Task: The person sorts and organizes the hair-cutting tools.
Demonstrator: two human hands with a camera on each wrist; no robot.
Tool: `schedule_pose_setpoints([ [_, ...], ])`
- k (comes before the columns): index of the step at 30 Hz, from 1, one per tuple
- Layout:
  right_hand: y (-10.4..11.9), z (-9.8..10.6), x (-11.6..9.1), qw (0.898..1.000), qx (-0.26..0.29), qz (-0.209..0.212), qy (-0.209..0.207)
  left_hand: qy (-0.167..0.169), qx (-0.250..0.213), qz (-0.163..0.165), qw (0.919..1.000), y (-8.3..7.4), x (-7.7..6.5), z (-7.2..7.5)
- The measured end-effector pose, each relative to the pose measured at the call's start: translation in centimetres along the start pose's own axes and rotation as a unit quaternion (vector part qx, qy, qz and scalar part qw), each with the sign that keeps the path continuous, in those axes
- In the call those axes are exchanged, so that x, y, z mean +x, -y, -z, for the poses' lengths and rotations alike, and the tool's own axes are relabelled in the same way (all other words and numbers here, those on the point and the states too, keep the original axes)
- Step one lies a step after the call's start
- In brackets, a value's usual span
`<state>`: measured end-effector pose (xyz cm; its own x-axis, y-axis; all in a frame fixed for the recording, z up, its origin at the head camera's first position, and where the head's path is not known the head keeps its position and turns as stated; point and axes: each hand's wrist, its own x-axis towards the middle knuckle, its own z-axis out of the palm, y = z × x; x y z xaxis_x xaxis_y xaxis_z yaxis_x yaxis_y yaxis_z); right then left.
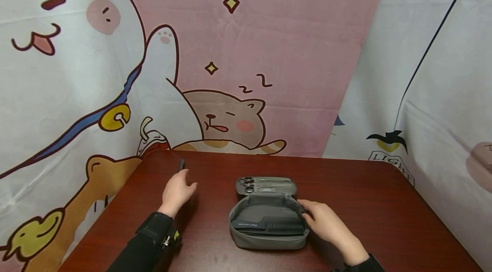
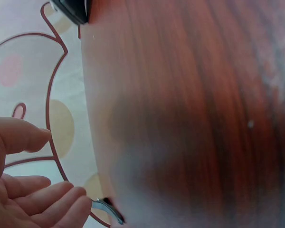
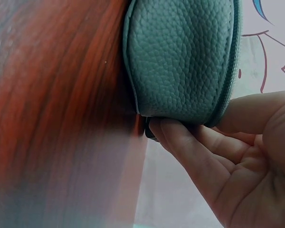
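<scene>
A grey-green zip case [image 1: 269, 243] stands unzipped on the table, with its lid [image 1: 274, 185] folded back behind it. My right hand [image 1: 326, 220] holds the case's right side. In the right wrist view its thumb is at the zipped rim [image 3: 233, 71], with the fingers against the pebbled side wall [image 3: 180, 52]. Toward the back left, my left hand [image 1: 178, 192] has its thumb apart from loosely extended fingers [image 2: 61, 206]. Just beyond those fingertips is a small curved metal tool [image 2: 107, 209], dark in the head view.
Inside the case lies a long dark grey item [image 1: 269, 225]. Slots in the lid hold small tools with finger loops [image 1: 249, 184]. The reddish-brown table [image 1: 365, 186] ends at a cartoon-printed cloth [image 1: 292, 50] behind.
</scene>
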<state>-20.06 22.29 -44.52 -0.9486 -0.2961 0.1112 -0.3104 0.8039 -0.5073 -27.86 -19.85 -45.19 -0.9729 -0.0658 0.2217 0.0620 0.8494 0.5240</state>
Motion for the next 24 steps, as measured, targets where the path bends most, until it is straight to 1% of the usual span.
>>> schedule_pose_setpoints([
  [4,0.0,0.0,0.0,1.0,0.002,-0.003,-0.001,-0.002,0.004,0.015,0.9999,0.8,0.5,-0.2],
  [8,0.0,-0.1,0.0,1.0,0.001,-0.003,-0.003,-0.007,0.01,0.023,0.9997,1.5,1.1,-0.1],
  [13,-0.1,-0.1,0.0,1.0,-0.002,0.01,-0.005,-0.011,0.018,0.037,0.9991,2.1,1.7,0.2],
  [19,-0.3,-0.1,-0.2,1.0,-0.006,0.02,-0.004,-0.002,0.025,0.058,0.998,2.7,2.3,0.5],
  [24,-0.3,0.0,-0.1,1.0,0.001,0.015,0.004,0.019,0.037,0.08,0.9959,3.3,2.8,0.8],
])
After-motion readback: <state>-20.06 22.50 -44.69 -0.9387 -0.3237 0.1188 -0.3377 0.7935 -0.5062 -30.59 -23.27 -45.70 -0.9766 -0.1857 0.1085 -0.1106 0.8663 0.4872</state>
